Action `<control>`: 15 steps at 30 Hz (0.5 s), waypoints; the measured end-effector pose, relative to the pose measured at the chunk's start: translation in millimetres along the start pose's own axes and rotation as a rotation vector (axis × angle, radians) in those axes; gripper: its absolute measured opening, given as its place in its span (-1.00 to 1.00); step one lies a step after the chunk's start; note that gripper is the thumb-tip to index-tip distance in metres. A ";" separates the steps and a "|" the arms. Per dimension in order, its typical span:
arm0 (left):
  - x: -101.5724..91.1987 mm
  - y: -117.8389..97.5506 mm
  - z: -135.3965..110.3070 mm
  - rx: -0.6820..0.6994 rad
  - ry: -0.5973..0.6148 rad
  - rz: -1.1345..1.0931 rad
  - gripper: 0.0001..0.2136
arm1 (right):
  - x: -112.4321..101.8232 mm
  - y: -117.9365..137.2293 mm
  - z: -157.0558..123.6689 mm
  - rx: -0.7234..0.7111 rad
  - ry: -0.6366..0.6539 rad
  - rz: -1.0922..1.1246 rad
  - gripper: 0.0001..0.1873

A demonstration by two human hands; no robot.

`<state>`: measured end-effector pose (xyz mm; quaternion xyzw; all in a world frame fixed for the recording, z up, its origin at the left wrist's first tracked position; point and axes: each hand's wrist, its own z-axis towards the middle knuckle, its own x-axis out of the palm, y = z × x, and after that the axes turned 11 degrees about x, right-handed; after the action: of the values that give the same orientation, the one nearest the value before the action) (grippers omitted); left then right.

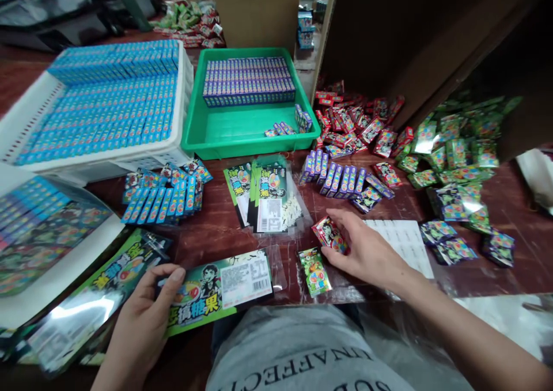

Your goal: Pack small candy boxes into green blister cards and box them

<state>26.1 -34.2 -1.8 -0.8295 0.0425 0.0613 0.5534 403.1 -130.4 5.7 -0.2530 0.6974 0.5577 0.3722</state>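
My left hand [144, 316] grips the left end of a printed candy bag [216, 290] that lies at the table's near edge, label side up. My right hand [367, 253] is closed on a small red candy packet [330, 234], fingers curled round it. A green candy packet [315, 271] lies flat just left of that hand, untouched. A white label sheet [404, 238] sits under and beyond my right wrist.
A green tray [233, 132] holds purple boxes; a white crate [129, 155] holds blue ones. Loose blue boxes [162, 198], purple boxes [332, 178], red packets [358, 123] and green packets [453, 149] cover the table. Empty bags [263, 198] lie in the middle; cardboard stands behind.
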 end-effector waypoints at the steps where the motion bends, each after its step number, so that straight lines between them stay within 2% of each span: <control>1: -3.6 1.5 -0.7 0.004 -0.015 -0.001 -0.48 | 6.0 12.3 -6.0 0.015 0.011 0.061 -0.30; 3: -11.4 3.5 -2.2 -0.002 -0.059 0.006 -0.47 | 21.4 37.1 -16.7 0.052 0.047 0.096 -0.33; 5: -19.9 3.4 -4.4 -0.020 -0.097 0.018 -0.46 | 36.9 54.3 -23.0 0.097 0.079 0.030 -0.36; 8: -33.6 1.2 -8.9 -0.051 -0.159 0.073 -0.44 | 47.3 53.0 -23.8 0.107 0.044 -0.105 -0.27; 9: -37.8 0.7 -10.3 -0.065 -0.175 0.085 -0.43 | 46.5 45.7 -22.5 0.052 0.024 -0.136 -0.21; 11: -43.5 1.0 -12.1 -0.084 -0.185 0.084 -0.42 | 42.5 26.1 -18.8 -0.152 0.025 -0.167 -0.06; 13: -44.7 3.6 -11.9 -0.079 -0.157 0.053 -0.45 | 41.0 7.7 -14.3 -0.382 0.110 -0.165 0.05; 15: -41.9 7.8 -10.1 -0.038 -0.117 0.041 -0.49 | 44.6 -3.5 -10.4 -0.511 0.206 -0.129 0.03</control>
<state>-15.9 -46.4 1.2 -0.8339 0.0260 0.1217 0.5377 376.8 -138.6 -31.1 -0.4376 0.5508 0.6620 0.2583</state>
